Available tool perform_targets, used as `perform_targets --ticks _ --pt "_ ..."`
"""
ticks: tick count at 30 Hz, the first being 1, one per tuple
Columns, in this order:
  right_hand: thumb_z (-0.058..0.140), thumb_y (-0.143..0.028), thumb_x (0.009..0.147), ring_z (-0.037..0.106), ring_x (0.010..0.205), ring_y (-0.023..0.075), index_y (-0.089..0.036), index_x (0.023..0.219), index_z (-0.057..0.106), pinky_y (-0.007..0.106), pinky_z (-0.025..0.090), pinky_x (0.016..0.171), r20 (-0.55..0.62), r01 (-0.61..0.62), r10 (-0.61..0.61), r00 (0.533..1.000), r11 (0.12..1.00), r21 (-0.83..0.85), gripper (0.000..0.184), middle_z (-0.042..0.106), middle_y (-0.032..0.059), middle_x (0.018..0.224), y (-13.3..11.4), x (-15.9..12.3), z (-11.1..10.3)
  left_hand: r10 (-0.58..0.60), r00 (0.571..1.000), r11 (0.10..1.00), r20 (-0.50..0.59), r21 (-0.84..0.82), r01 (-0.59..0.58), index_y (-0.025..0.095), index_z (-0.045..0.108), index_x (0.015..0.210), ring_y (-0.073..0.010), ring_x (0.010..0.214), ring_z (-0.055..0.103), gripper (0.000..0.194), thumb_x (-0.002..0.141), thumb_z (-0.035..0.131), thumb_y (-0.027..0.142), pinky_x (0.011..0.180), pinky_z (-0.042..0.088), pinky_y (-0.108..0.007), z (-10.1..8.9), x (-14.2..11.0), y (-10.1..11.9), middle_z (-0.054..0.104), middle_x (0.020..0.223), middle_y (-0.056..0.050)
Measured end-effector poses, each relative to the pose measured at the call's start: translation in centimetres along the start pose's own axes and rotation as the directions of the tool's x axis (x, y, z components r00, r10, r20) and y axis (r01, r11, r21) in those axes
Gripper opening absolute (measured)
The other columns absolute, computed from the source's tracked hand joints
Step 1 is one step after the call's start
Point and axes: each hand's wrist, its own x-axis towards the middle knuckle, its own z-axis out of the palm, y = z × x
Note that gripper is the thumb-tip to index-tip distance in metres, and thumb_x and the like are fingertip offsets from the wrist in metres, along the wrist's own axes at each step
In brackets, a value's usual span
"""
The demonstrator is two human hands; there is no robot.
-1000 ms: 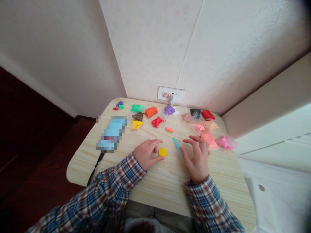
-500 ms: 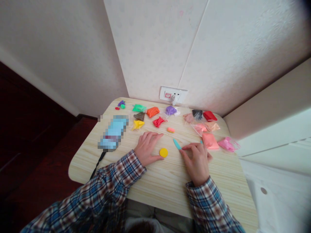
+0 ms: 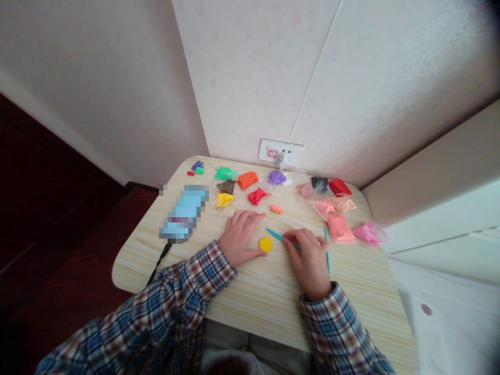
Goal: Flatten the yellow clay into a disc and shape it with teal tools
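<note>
A flat yellow clay disc [image 3: 266,245] lies on the table, with the thumb of my left hand [image 3: 239,237] at its left edge. That hand rests on the tabletop, fingers stretched out and apart from the thumb. My right hand [image 3: 309,259] pinches a teal clay knife [image 3: 274,234], its pointed blade aimed left, just above the disc. A second slim teal tool [image 3: 327,252] lies on the table at the right of this hand. Beyond the disc sits a small pink and yellow clay piece [image 3: 277,209].
Bagged clay stands along the back: green [image 3: 225,173], orange [image 3: 248,180], purple [image 3: 277,177], yellow [image 3: 224,200] and red [image 3: 257,196]. More packets, such as salmon [image 3: 340,228] and pink [image 3: 368,233], lie right. A blurred phone [image 3: 185,211] with a cable is left. A wall socket [image 3: 281,151] is behind.
My right hand has turned the teal knife so its blade points further left, and has moved slightly left. The second teal tool now shows more fully. My left hand stays by the disc.
</note>
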Motion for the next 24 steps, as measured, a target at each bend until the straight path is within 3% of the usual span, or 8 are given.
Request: perform_targets --ticks 12,19,24 --pt "0.049 -0.018 0.087 0.053 0.081 0.0164 -0.022 0.081 0.06 0.035 0.023 0.079 0.02 0.159 -0.158 0.987 0.987 -0.026 0.013 0.062 -0.0011 0.081 -1.3 1.0 0.3 -0.029 0.999 0.998 -0.023 0.048 0.03 0.013 0.034 0.132 -0.029 0.114 0.037 0.097 0.056 0.078 0.054 0.093 0.03 -0.042 0.1 0.5 0.5 0.045 0.125 -0.013" --pt "0.046 -0.021 0.089 0.053 0.077 0.0161 -0.023 0.078 0.063 0.035 0.023 0.078 -0.045 0.127 -0.129 0.991 0.99 -0.058 0.02 0.064 -0.0002 0.078 -0.3 0.4 -0.1 -0.023 1.0 0.999 0.016 0.031 0.023 0.015 0.032 0.134 -0.0291 0.115 0.037 0.099 0.055 0.078 0.054 0.094 0.029 -0.042 0.3 0.8 0.6 0.045 0.126 -0.013" --pt "0.048 -0.02 0.087 0.053 0.08 0.016 -0.022 0.078 0.061 0.035 0.023 0.078 -0.009 0.153 -0.153 0.988 0.988 -0.01 0.017 0.063 -0.0006 0.079 -0.7 0.6 0.0 -0.011 1.0 1.0 0.019 0.022 0.01 0.015 0.032 0.133 -0.0291 0.115 0.037 0.098 0.055 0.078 0.053 0.094 0.029 -0.042 0.4 1.0 0.7 0.045 0.126 -0.013"
